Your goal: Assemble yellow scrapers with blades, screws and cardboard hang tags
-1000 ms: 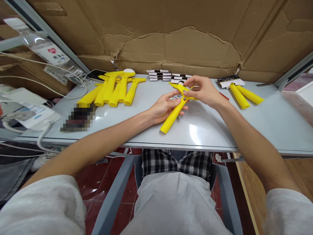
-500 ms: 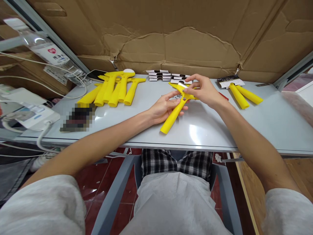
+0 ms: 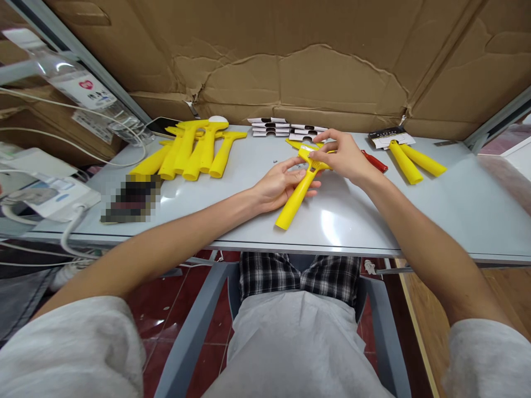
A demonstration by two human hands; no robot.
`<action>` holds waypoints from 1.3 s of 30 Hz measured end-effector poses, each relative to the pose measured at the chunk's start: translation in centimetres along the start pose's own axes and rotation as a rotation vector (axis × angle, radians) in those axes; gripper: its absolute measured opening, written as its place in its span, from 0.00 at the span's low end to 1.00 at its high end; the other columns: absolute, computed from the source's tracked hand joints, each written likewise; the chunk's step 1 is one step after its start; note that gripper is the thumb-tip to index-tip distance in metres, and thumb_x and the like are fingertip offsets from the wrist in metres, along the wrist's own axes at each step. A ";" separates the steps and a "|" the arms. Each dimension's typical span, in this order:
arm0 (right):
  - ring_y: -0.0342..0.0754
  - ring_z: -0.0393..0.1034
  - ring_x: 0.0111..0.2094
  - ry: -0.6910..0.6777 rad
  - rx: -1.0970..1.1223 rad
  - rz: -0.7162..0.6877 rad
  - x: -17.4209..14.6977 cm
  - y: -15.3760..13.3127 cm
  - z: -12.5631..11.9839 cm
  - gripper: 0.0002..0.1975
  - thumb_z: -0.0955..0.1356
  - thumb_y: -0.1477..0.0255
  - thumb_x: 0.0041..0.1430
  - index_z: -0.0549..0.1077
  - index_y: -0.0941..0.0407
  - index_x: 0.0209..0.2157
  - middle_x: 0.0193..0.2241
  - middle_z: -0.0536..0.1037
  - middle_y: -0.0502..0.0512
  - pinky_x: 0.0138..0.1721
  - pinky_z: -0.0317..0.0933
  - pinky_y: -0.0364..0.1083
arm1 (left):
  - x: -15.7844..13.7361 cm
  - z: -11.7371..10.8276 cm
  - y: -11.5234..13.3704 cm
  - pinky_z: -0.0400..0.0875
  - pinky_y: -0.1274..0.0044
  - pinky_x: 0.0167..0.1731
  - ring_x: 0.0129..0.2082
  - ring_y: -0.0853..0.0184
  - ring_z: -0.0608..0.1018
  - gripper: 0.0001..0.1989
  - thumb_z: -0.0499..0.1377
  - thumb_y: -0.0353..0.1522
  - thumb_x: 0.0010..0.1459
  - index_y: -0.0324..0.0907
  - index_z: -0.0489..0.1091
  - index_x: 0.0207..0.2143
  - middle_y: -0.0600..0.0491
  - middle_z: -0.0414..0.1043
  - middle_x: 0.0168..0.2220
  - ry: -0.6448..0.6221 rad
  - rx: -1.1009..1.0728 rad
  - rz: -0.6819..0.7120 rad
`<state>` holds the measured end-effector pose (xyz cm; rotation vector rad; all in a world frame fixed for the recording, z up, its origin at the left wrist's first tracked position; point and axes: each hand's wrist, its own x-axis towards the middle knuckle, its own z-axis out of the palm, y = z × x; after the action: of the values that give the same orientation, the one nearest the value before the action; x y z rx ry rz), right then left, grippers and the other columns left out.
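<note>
My left hand (image 3: pixel 277 188) is closed around the neck of a yellow scraper (image 3: pixel 293 204), its hollow handle tilted down toward me. Across the scraper's wide head lies a shiny metal plate (image 3: pixel 307 148). My right hand (image 3: pixel 344 157) is at that head, thumb and finger pinched over the plate; whatever sits between the fingertips is too small to make out. Behind the hands, another yellow piece (image 3: pixel 293 143) lies partly covered. Small metal bits (image 3: pixel 275 161) are scattered beside my left fingers. A red-handled tool (image 3: pixel 375 161) rests just right of my right wrist.
Several yellow scraper handles (image 3: pixel 193 149) are piled at left, near a phone (image 3: pixel 164 126) and a blurred dark object (image 3: pixel 131 200). White packaging cards (image 3: pixel 270 128) are stacked at the back. Two yellow handles (image 3: pixel 406 164) stick out of a black-and-white card (image 3: pixel 390 138) at right. A bottle (image 3: pixel 83 85) and cables stand far left.
The scraper has turned slightly, its handle end shifting a little right and toward me. My right hand has moved slightly, showing more of the red-handled tool. Both hands stay on the scraper.
</note>
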<state>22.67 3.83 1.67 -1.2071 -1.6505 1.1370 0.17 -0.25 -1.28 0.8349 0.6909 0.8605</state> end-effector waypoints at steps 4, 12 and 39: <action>0.45 0.80 0.32 0.041 -0.059 0.034 0.4 0.4 0.2 0.36 0.87 0.54 0.55 0.75 0.54 0.57 0.42 0.85 0.54 0.40 0.78 0.49 | -0.1 0.1 -0.2 0.91 0.54 0.60 0.47 0.55 0.95 0.18 0.71 0.23 0.75 0.43 0.72 0.60 0.42 0.90 0.54 0.002 0.005 -0.001; 0.46 0.80 0.33 0.036 -0.051 0.033 0.4 0.5 0.3 0.38 0.88 0.52 0.53 0.74 0.54 0.55 0.40 0.85 0.54 0.41 0.77 0.50 | -0.2 0.4 -0.2 0.93 0.57 0.59 0.43 0.58 0.95 0.17 0.68 0.23 0.76 0.43 0.71 0.61 0.44 0.90 0.52 0.022 0.005 0.002; 0.45 0.81 0.36 0.063 0.016 0.135 -0.8 -2.1 1.0 0.22 0.81 0.73 0.63 0.75 0.55 0.55 0.40 0.85 0.53 0.41 0.79 0.46 | -0.3 0.6 0.0 0.92 0.67 0.48 0.41 0.61 0.94 0.15 0.67 0.22 0.77 0.43 0.72 0.60 0.44 0.90 0.50 0.005 0.033 0.012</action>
<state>21.35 2.49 3.25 -1.3466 -1.5294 1.1800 0.49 -0.77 -0.94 0.8681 0.7063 0.8643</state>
